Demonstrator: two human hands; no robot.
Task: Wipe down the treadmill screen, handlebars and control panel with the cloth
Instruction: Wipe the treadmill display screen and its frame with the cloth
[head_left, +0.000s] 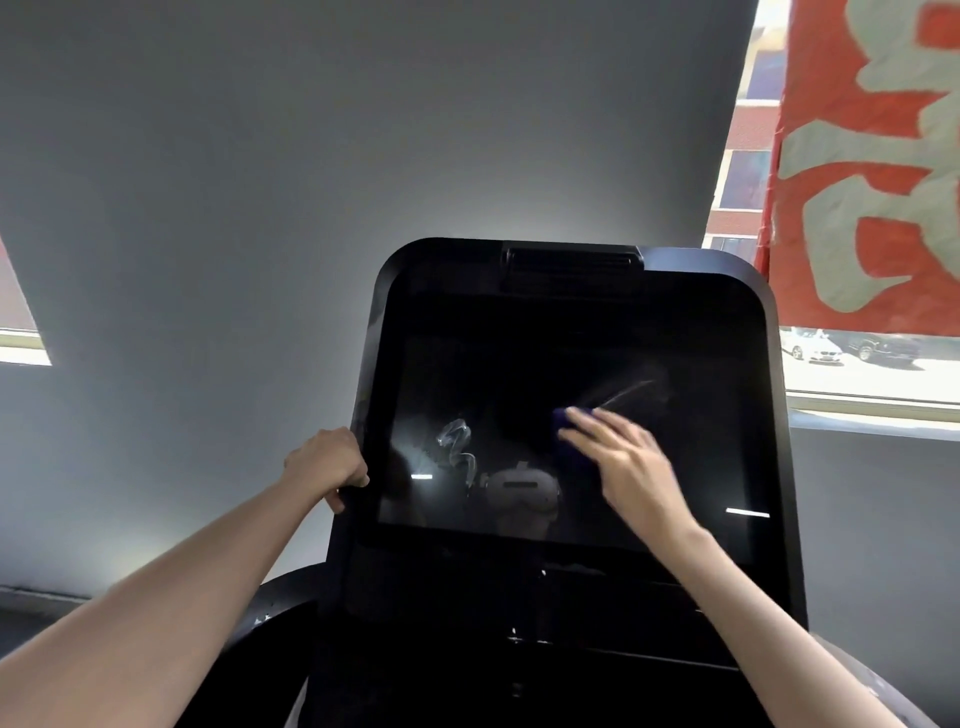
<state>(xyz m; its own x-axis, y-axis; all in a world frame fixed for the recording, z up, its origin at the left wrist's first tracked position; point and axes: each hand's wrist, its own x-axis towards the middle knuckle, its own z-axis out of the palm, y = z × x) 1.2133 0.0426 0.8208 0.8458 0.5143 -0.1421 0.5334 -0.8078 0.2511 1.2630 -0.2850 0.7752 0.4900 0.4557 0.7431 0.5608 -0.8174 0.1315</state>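
The treadmill's black screen (519, 364) fills the middle of the head view, dark and glossy, with a smear at its lower left and faint wipe streaks at upper right. My right hand (618, 457) lies flat with straight fingers on a dark blue cloth (563, 418), pressing it against the glass right of centre. Most of the cloth is hidden under the fingers. My left hand (330, 462) grips the left edge of the console frame (371, 364). Below the screen sits the dark control panel (571, 613). A curved handlebar (280, 592) shows at lower left.
A grey wall (260, 182) stands right behind the console. To the right is a window with a red and pale banner (872, 156) and parked cars outside. A narrow window strip shows at far left.
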